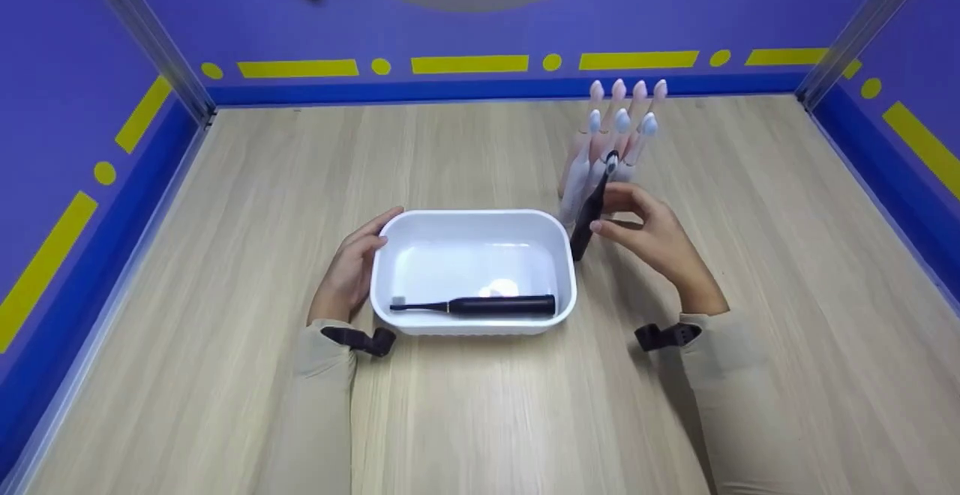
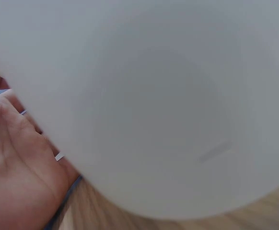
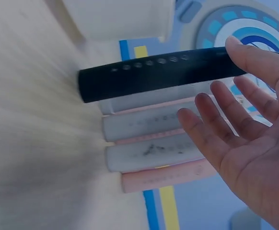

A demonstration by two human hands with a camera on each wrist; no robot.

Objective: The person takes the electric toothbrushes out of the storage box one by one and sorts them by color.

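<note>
My right hand (image 1: 651,231) pinches a black electric toothbrush (image 3: 154,72) by its handle, between thumb and fingers. It stands nearly upright, brush head up, at the right end of a white plastic basin (image 1: 472,270). Inside the basin, along the near side, lies another black electric toothbrush (image 1: 502,305), its head pointing left. At the basin's left end my left hand (image 1: 349,270) grips the rim, thumb over the edge. In the left wrist view, the basin's outer wall (image 2: 168,115) fills most of the picture and hides the left fingertips.
Just beyond the right hand, several white electric toothbrushes (image 1: 576,180) stand upright in a row, with several pink ones (image 3: 168,176) behind them. A wooden tabletop (image 1: 300,157) lies beneath everything. Blue-purple panels (image 1: 480,30) with yellow marks wall the back and sides.
</note>
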